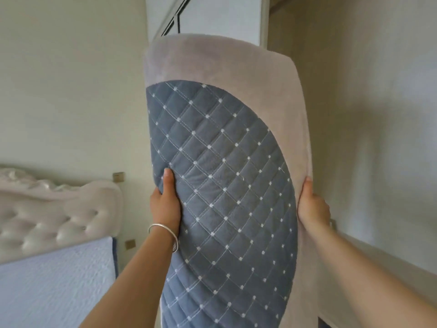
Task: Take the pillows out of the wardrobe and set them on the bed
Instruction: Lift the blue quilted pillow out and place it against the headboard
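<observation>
A long pillow (224,176) stands upright in the air in front of me. It has a blue quilted face with white dots and a pale pink-grey plush border. My left hand (165,202), with a silver bangle on the wrist, grips its left edge, thumb pressed on the blue panel. My right hand (312,204) holds the right plush edge, fingers hidden behind it. The bed (54,280), covered in pale blue quilted fabric, lies at lower left, with a tufted cream headboard (52,214) above it. The wardrobe is not clearly visible.
A cream wall fills the left and right. A white panel with dark strips (203,13) shows above the pillow. A pale ledge or furniture top (378,259) runs along the lower right. Small brass wall plates (118,176) sit beside the headboard.
</observation>
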A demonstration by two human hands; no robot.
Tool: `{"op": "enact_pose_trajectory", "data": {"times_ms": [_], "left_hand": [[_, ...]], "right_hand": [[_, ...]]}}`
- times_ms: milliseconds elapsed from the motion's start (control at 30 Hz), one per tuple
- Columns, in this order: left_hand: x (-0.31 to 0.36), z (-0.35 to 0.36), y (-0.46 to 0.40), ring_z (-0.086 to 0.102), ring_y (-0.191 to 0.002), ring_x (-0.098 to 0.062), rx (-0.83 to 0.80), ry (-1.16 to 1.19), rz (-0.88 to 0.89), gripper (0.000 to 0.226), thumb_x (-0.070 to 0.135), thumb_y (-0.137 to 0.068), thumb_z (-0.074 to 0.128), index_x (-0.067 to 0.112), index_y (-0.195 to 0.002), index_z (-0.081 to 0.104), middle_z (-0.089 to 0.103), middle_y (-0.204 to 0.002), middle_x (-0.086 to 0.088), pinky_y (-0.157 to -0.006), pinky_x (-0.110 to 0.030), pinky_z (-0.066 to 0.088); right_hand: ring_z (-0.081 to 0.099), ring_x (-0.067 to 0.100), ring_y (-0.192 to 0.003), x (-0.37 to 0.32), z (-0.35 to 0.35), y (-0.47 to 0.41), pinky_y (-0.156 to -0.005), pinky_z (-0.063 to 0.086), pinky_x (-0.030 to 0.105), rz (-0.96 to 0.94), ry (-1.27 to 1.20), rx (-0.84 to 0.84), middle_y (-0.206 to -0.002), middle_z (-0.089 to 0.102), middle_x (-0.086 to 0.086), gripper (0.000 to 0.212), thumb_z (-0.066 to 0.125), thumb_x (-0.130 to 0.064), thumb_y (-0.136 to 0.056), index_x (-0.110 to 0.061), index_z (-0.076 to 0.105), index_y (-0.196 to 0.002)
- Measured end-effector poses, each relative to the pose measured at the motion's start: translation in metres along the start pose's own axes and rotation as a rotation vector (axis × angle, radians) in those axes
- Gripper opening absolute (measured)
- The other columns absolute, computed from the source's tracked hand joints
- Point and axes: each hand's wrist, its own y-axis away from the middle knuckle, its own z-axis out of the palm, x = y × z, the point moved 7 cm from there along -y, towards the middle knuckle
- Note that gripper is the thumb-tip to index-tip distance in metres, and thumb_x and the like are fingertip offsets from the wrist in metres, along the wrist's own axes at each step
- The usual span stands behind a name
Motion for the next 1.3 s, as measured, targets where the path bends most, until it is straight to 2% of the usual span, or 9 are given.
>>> {"op": "enact_pose_trajectory", "data": {"times_ms": [133,200,333,500,567,700,933,1233,1300], "left_hand": [[0.002,-0.050,-0.020,0.059,-0.107,-0.019,0.076,-0.063,0.041,0.074,0.074,-0.076,0.041,0.019,-0.122,0.059,0.064,-0.113,0.000,-0.098,-0.035,0.042],[-0.002,-0.081,-0.031,0.056,-0.113,-0.020,0.157,-0.078,0.047,0.076,0.075,-0.077,0.039,0.018,-0.124,0.058,0.063,-0.118,0.001,-0.104,-0.036,0.039],[-0.011,-0.139,-0.043,0.056,-0.113,-0.022,0.288,-0.111,0.029,0.067,0.065,-0.087,0.036,0.013,-0.124,0.058,0.063,-0.119,-0.003,-0.096,-0.032,0.039],[-0.035,-0.201,-0.052,0.056,-0.109,-0.023,0.425,-0.146,-0.059,0.079,0.074,-0.078,0.038,0.015,-0.128,0.055,0.061,-0.120,-0.003,-0.092,-0.034,0.040],[-0.051,-0.220,-0.053,0.056,-0.104,-0.026,0.489,-0.169,-0.127,0.087,0.079,-0.073,0.037,0.012,-0.126,0.057,0.062,-0.116,-0.007,-0.091,-0.037,0.041],[-0.084,-0.249,-0.056,0.055,-0.096,-0.027,0.590,-0.189,-0.239,0.086,0.078,-0.076,0.037,0.008,-0.123,0.057,0.061,-0.112,-0.010,-0.086,-0.037,0.040],[-0.139,-0.283,-0.100,0.057,-0.110,-0.034,0.707,-0.205,-0.400,0.122,0.095,-0.045,0.033,0.010,-0.129,0.053,0.060,-0.125,-0.014,-0.102,-0.048,0.040],[-0.224,-0.308,-0.204,0.061,-0.102,-0.034,0.826,-0.276,-0.519,0.124,0.099,-0.038,0.031,0.016,-0.127,0.054,0.064,-0.116,-0.011,-0.099,-0.050,0.042],[-0.241,-0.304,-0.218,0.059,-0.105,-0.035,0.834,-0.299,-0.561,0.117,0.096,-0.048,0.030,0.015,-0.130,0.050,0.062,-0.118,-0.013,-0.098,-0.049,0.041]], "right_hand": [[0.053,0.041,-0.113,-0.017,0.048,0.024,-0.097,0.038,0.042,-0.068,-0.037,-0.038,-0.121,0.058,0.030,0.081,0.014,-0.057,-0.094,0.008,0.061,-0.112],[0.056,0.040,-0.106,-0.028,0.077,0.032,-0.088,0.040,0.041,-0.113,-0.041,-0.078,-0.114,0.061,0.029,0.081,0.013,-0.058,-0.094,0.004,0.064,-0.104],[0.054,0.031,-0.079,-0.048,0.138,0.051,-0.074,0.040,0.036,-0.181,0.008,-0.209,-0.086,0.062,0.016,0.082,0.005,-0.064,-0.089,-0.005,0.061,-0.078],[0.051,0.024,-0.064,-0.065,0.219,0.077,-0.068,0.041,0.034,-0.146,0.075,-0.431,-0.075,0.056,0.008,0.085,0.005,-0.066,-0.089,-0.003,0.062,-0.090],[0.052,0.025,-0.071,-0.064,0.251,0.085,-0.073,0.040,0.034,-0.082,0.110,-0.538,-0.088,0.059,0.013,0.085,0.006,-0.068,-0.087,-0.001,0.058,-0.098],[0.056,0.035,-0.105,-0.058,0.309,0.095,-0.083,0.040,0.038,-0.019,0.179,-0.675,-0.125,0.056,0.019,0.094,0.008,-0.073,-0.083,-0.001,0.049,-0.129],[0.049,0.036,-0.121,-0.066,0.419,0.087,-0.096,0.039,0.041,-0.051,0.259,-0.871,-0.138,0.047,0.019,0.091,0.012,-0.072,-0.085,-0.003,0.040,-0.138],[0.049,0.037,-0.122,-0.088,0.589,0.043,-0.098,0.038,0.041,-0.042,0.240,-1.048,-0.138,0.048,0.018,0.089,0.021,-0.072,-0.083,-0.003,0.042,-0.136],[0.047,0.037,-0.125,-0.090,0.624,0.037,-0.102,0.036,0.042,-0.049,0.249,-1.093,-0.140,0.047,0.018,0.089,0.024,-0.072,-0.083,-0.003,0.041,-0.137]]}}
